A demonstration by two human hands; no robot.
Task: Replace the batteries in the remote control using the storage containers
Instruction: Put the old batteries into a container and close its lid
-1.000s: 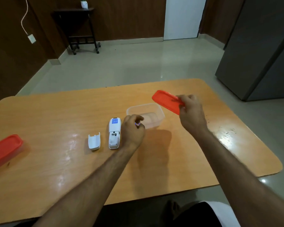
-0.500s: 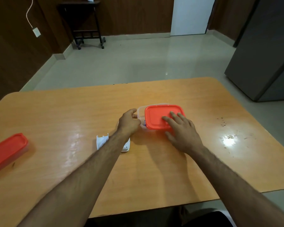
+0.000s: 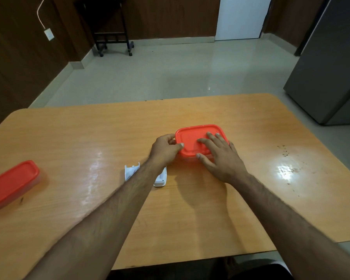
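Two containers on the table (image 3: 190, 215), both with red lids on.

Container 1 (image 3: 187, 158): clear box near the middle of the table, toward the far edge. Its red lid (image 3: 192, 142) sits flat on top. Contents cannot be made out; the lid and both hands cover it.

Right hand (image 3: 218, 158): laid flat on the lid, fingers (image 3: 211, 136) straight and spread, thumb along the near side of the box. Pressing, not gripping.

Left hand (image 3: 165, 149): at the box's left end, fingers curled round the far left corner, thumb on the lid's rim. It grips the container.

Container 2 (image 3: 10, 183): long and narrow, at the table's left edge, lying at an angle, well apart from container 1. Lid closed. Contents not visible.

Remote control (image 3: 161, 179): white, just near of container 1, lying mostly under the left forearm; only its near end shows. Whether batteries are in it cannot be told.

Battery cover (image 3: 130, 171): white, loose on the table just left of the remote, partly hidden by the same forearm.

Table surface toward the right edge: glare patch and scattered dark specks.

Beyond the table: tiled floor, a dark wheeled stand (image 3: 111, 27) against the far wall, a white door (image 3: 240, 17), a grey cabinet (image 3: 331, 67) at right, a wall socket (image 3: 49, 34) with a white cable at left.

Count: containers 2, red lids 2, remote 1, battery cover 1, hands 2.
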